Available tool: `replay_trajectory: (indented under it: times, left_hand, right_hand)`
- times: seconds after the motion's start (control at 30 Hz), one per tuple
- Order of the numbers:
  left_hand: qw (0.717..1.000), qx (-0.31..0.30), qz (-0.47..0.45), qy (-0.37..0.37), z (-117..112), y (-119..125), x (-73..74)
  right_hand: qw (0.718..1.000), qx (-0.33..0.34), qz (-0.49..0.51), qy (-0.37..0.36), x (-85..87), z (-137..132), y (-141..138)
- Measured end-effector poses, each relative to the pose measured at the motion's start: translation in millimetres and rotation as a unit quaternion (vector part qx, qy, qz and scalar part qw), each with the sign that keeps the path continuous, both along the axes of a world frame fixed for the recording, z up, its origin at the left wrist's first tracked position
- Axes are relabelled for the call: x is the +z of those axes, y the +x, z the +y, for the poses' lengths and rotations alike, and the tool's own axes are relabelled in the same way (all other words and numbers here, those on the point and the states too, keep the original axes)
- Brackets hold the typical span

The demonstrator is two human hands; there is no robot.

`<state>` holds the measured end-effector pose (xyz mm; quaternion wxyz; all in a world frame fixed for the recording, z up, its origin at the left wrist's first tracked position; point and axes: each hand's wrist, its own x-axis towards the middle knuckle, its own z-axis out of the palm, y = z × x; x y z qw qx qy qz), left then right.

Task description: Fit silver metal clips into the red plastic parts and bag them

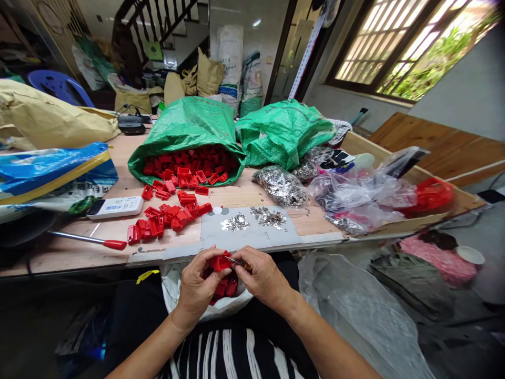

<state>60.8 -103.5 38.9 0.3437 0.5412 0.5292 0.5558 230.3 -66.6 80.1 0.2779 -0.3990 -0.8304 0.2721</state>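
Between the fingers and thumb of my left hand (pixel 201 279) is a small red plastic housing (pixel 221 261). My right hand (pixel 262 273) pinches a slim pointed metal tool (pixel 235 260), possibly tweezers, whose tip meets the housing's right side; the exact contact is hidden. Under both hands, a white bag (pixel 173 289) in the lap holds more red housings (pixel 230 287). Ahead on a grey mat (pixel 213 231) lie two piles of small flat metal pieces, a brighter pile (pixel 235 222) and a darker pile (pixel 269 217). Loose red housings (pixel 173 217) lie left of the mat.
A green sack (pixel 189 126) spills red housings onto the table (pixel 118 158); another green sack (pixel 284 129) stands beside it. A bag of metal pieces (pixel 279 185) sits near the mat. At left are a white box (pixel 115 207) and a red-tipped lever (pixel 114 245). A wooden tray (pixel 426 210) holds plastic bags.
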Motion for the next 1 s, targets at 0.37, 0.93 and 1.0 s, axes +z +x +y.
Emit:
replay_trajectory:
  times: [0.37, 0.93, 1.0]
  left_hand:
    - [0.997, -0.004, -0.065, -0.030, -1.0, 4.0, 2.0]
    - [0.998, -0.009, -0.058, -0.002, -5.4, 3.6, -4.5]
    - [0.999, -0.012, -0.037, 0.014, -5.8, 2.8, -6.0]
  right_hand:
    - [1.000, 0.008, -0.007, -0.027, 3.7, 0.4, -2.4]
    - [0.965, -0.034, 0.146, -0.213, -10.8, 6.6, 5.3]
    - [0.958, -0.030, 0.162, -0.236, -14.9, 8.1, 3.5]
